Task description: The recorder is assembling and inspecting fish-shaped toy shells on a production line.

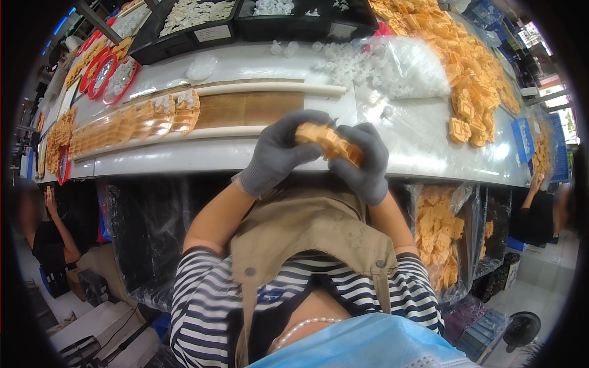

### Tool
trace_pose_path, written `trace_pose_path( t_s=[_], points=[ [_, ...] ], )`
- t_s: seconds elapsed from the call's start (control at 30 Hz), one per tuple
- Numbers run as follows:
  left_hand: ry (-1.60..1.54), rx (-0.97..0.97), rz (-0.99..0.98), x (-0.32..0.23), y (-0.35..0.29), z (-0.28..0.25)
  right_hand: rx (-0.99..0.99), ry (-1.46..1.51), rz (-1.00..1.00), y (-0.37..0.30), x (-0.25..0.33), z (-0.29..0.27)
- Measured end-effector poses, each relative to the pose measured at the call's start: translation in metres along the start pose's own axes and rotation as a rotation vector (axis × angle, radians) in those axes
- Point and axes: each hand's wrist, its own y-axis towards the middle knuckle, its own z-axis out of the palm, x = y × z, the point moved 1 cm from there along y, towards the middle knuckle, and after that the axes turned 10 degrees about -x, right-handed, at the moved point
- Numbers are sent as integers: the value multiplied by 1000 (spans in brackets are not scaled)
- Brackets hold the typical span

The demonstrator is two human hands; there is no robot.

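Note:
Between my two grey-gloved hands is an orange molded plastic part (325, 140), raised over the near edge of the white table (202, 158). My left hand (285, 142) is closed round its left end, the thumb along the near side. The right end is in the closed fingers of my right hand (366, 161). Fingers cover both ends of the part, so its full shape is hidden. Just beyond my left hand, a brown board strip (245, 110) lies between two white rails (270, 89), with a row of orange parts under clear film (138, 119) on its left.
Black trays (196, 30) of white pieces stand at the back. Small white pieces spill from a clear plastic bag (411, 67); orange parts (475, 92) are heaped right of it. Red baskets (119, 80) stand far left. Below the table, a lined bin (438, 233) holds orange parts. People work at both sides.

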Motion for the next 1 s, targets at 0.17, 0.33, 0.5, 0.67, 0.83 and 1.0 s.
trace_pose_path(
  t_s=[0.17,0.33,0.5,0.67,0.83,1.0],
  points=[
    [-1,2,68,6,4,11,-43,-109,-78,-2,-4,-9],
    [66,31,72,12,9,20,48,-88,66,-5,-11,-19],
    [-54,-118,-128,39,29,27,155,53,472,-9,-24,-47],
    [139,-186,37,53,35,37,-641,30,387,5,-113,-141],
    [307,-330,60,56,10,-4,-1305,-100,277,42,-231,-281],
    [408,-420,37,59,-1,-19,-744,-1093,218,16,-412,-500]
  ],
)
